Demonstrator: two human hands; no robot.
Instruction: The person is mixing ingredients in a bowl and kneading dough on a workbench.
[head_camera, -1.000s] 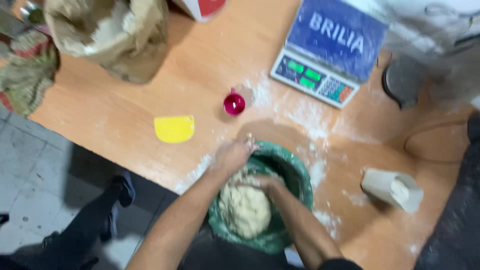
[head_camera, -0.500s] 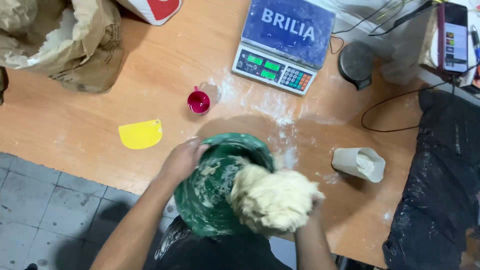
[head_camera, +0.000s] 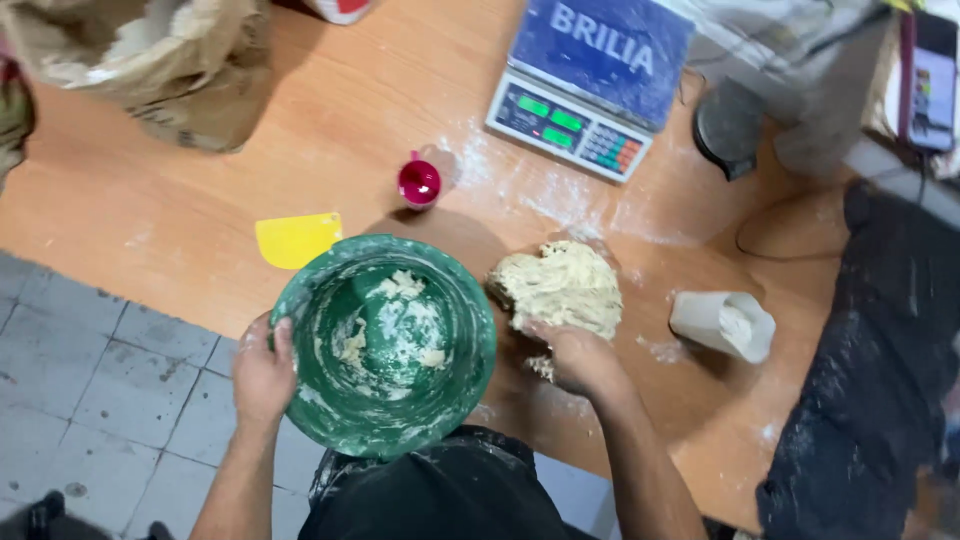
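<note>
At lower centre, the left hand (head_camera: 262, 375) clamps the rim of the green bowl (head_camera: 385, 345), now emptied save scraps, while the right hand (head_camera: 580, 358) presses loosely on the dough (head_camera: 558, 288) lying mid-frame on the desk (head_camera: 200, 200), not yet kneaded smooth.

Even, moderately bright overhead light on the wooden table (head_camera: 200, 200); the green bowl (head_camera: 385, 345) throws a soft shadow up and to the right across the wood. Mild glare on the scale (head_camera: 590, 85) platform. Motion blur softens the flour sack (head_camera: 150, 60) and frame edges.
</note>
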